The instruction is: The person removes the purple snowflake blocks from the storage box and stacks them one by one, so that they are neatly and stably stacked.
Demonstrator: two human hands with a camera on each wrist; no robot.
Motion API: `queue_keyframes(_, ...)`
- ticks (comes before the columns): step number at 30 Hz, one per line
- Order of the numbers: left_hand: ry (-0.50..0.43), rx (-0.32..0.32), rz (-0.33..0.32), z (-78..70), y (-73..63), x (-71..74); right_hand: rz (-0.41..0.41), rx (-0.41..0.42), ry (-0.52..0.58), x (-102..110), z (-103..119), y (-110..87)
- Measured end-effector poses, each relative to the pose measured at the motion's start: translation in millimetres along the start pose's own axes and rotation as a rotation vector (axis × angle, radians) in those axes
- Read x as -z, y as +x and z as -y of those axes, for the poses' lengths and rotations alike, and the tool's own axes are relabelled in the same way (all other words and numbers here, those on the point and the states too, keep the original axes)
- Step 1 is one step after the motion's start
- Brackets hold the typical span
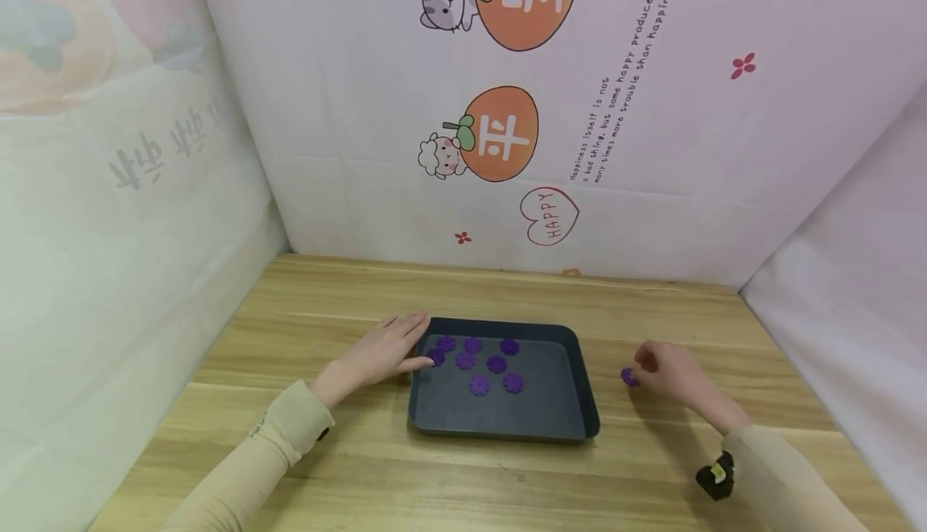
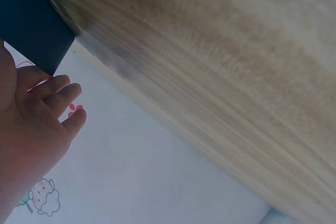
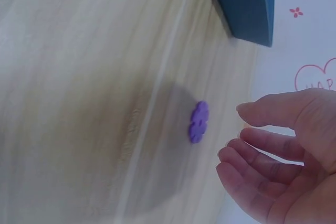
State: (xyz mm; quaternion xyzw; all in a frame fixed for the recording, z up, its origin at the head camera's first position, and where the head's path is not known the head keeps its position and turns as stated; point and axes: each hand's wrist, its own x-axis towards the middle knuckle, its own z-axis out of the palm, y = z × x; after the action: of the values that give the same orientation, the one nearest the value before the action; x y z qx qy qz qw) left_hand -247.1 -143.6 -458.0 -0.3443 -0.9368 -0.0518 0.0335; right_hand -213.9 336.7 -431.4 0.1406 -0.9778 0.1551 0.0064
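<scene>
My left hand [image 1: 387,348] rests at the left rim of a dark grey tray [image 1: 536,419]. Its fingers lie straight at the back left corner, and its thumb reaches over the rim to the inside. In the left wrist view the fingers touch the tray's corner [image 2: 55,51]. Several purple flower-shaped discs [image 1: 479,385] lie spread inside the tray, mostly towards its back and left. To the right of the tray, my right hand [image 1: 673,371] hovers beside one more purple disc [image 3: 198,122] on the table. Its thumb and loosely bent fingers are apart from the disc, with nothing between them.
The wooden table [image 1: 348,484] runs back to a white printed cloth [image 1: 362,154] hanging behind it. More white cloth [image 1: 130,274] closes off the left side, and another sheet [image 1: 854,266] the right. A dark band with a yellow patch [image 1: 715,474] sits at the right cuff.
</scene>
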Motion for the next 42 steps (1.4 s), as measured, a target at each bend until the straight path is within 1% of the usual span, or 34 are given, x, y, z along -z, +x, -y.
queue_keyframes(6,-0.005,0.005,0.004,0.5,-0.9,-1.0,-0.024,0.028,0.008,4.8,14.7,0.8)
queue_keyframes(11,-0.018,0.009,0.013,1.4,-1.1,-1.2,-0.013,0.024,0.016,7.1,27.9,3.6)
queue_keyframes(17,-0.031,0.015,0.021,2.7,-0.3,-1.1,-0.019,0.048,0.04,8.4,41.0,5.8)
queue_keyframes(27,-0.034,0.017,0.021,5.3,0.1,-2.7,-0.027,0.067,0.06,7.2,55.4,13.0)
queue_keyframes(35,-0.033,0.001,0.003,3.8,-0.6,-1.8,-0.027,0.077,0.071,3.8,62.6,19.2)
queue_keyframes(42,-0.052,0.005,0.003,2.4,-0.8,0.5,-0.041,0.115,0.079,-0.2,73.0,24.7)
